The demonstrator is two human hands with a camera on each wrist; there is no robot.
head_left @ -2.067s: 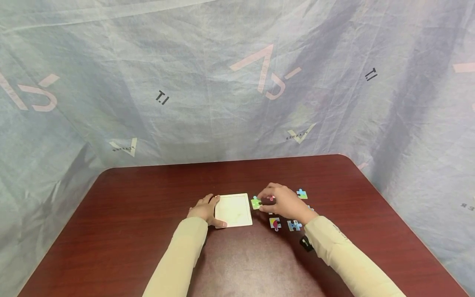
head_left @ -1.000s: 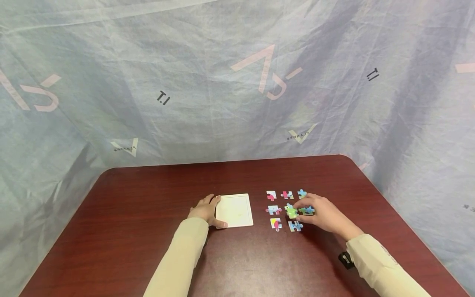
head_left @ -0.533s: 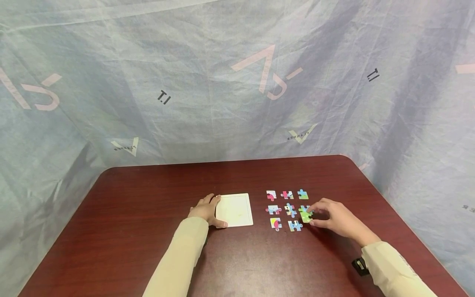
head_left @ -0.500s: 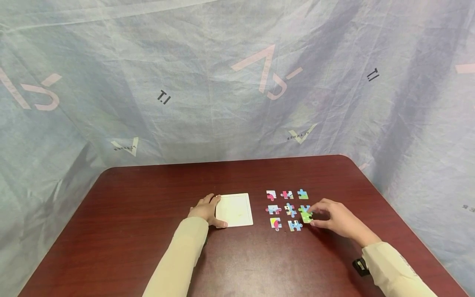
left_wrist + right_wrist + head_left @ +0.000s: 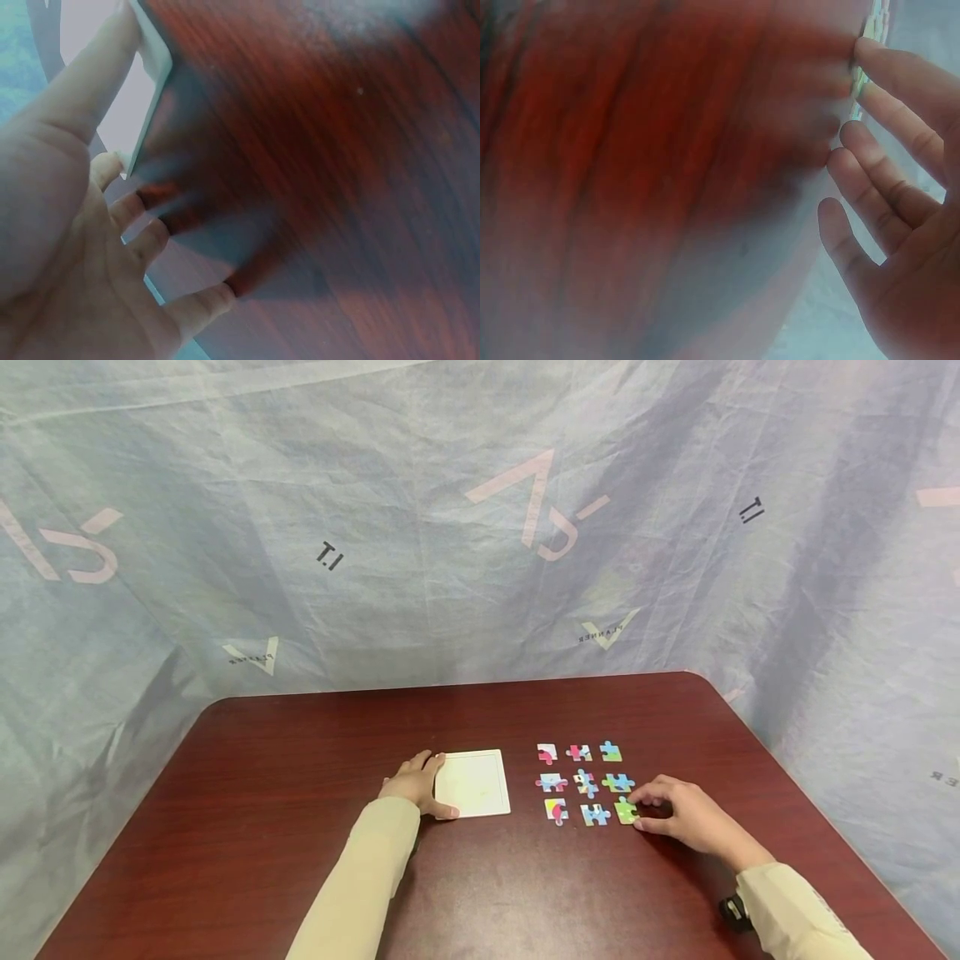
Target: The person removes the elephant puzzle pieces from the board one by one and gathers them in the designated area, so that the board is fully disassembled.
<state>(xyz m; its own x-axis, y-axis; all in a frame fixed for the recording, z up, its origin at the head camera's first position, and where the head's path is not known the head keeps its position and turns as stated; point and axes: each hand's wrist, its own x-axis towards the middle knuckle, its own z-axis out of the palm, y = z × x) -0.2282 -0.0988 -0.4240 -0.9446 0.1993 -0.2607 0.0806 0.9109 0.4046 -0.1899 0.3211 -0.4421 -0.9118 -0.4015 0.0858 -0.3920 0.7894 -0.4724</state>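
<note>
A square white puzzle tray (image 5: 474, 783) lies on the table, left of the puzzle pieces. My left hand (image 5: 408, 785) rests at its left side, the thumb over the near corner and the index finger at the far corner. In the left wrist view the other fingers are spread on the table. My right hand (image 5: 686, 814) pinches a green puzzle piece (image 5: 626, 811) between thumb and index finger at its right side, down at the tabletop. The right wrist view shows the remaining fingers (image 5: 874, 195) held loosely apart from the piece.
Several other puzzle pieces lie in spaced rows, among them a blue-green piece (image 5: 618, 782) just behind the green one and a blue piece (image 5: 596, 814) to its left. The dark red table (image 5: 300, 827) ends at a hanging grey cloth (image 5: 427, 568).
My right hand has carried the green piece from beside the tray rightward over the other pieces, then toward me to the near right corner of the rows. The left hand has stayed still.
</note>
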